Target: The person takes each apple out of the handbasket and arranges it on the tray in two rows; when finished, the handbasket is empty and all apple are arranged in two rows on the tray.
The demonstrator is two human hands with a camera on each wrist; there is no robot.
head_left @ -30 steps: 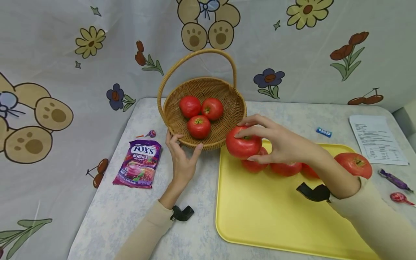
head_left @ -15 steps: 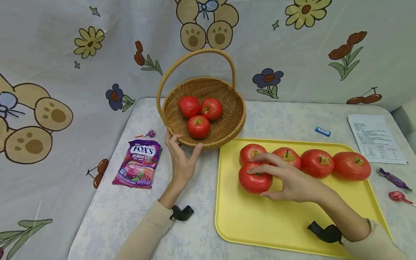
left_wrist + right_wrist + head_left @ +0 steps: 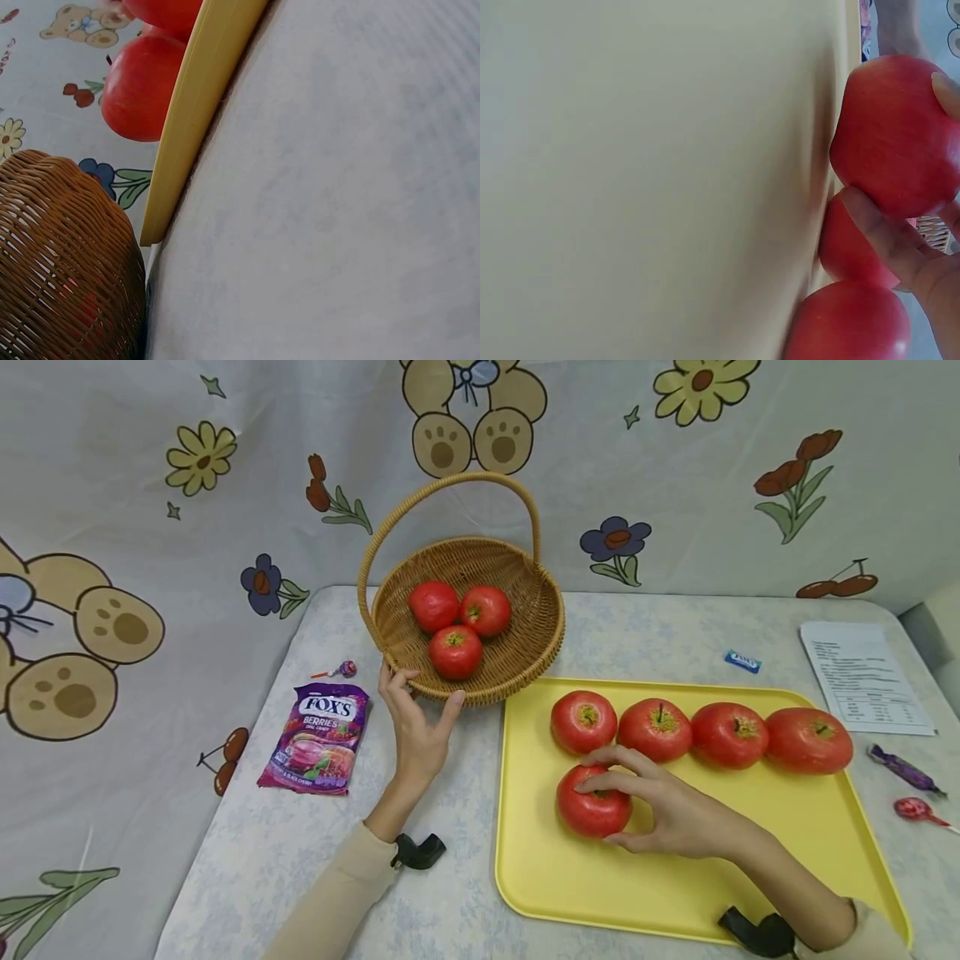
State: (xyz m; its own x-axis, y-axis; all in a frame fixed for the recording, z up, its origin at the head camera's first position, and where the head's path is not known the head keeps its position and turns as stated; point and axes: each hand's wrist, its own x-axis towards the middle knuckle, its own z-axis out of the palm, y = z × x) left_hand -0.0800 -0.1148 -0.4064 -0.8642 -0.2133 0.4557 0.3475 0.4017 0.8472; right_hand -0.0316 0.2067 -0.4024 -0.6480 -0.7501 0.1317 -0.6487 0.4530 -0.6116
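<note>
In the head view my right hand (image 3: 660, 806) grips a red apple (image 3: 592, 810) low over the yellow tray (image 3: 570, 885), fingers across its top and thumb at its near side. The right wrist view shows the apple (image 3: 896, 139) between thumb and fingers, close over the tray surface. A row of several apples (image 3: 652, 729) lies along the tray's far side. My left hand (image 3: 420, 731) holds the near edge of a wicker basket (image 3: 528, 635), its thumb and fingers spread along the rim. The basket tilts towards me with three apples (image 3: 457, 652) inside.
Left of the basket lie a purple candy bag (image 3: 315, 739) and a lollipop (image 3: 345, 669). A small blue candy (image 3: 743, 661) sits behind the tray. To the right are a printed paper (image 3: 866, 677), a purple wrapped candy (image 3: 906, 770) and a red lollipop (image 3: 915, 810). A patterned cloth (image 3: 690, 502) hangs behind.
My right hand has brought the apple from beside the basket's rim down and towards me, over the tray in front of the row. My left hand and the basket stay put.
</note>
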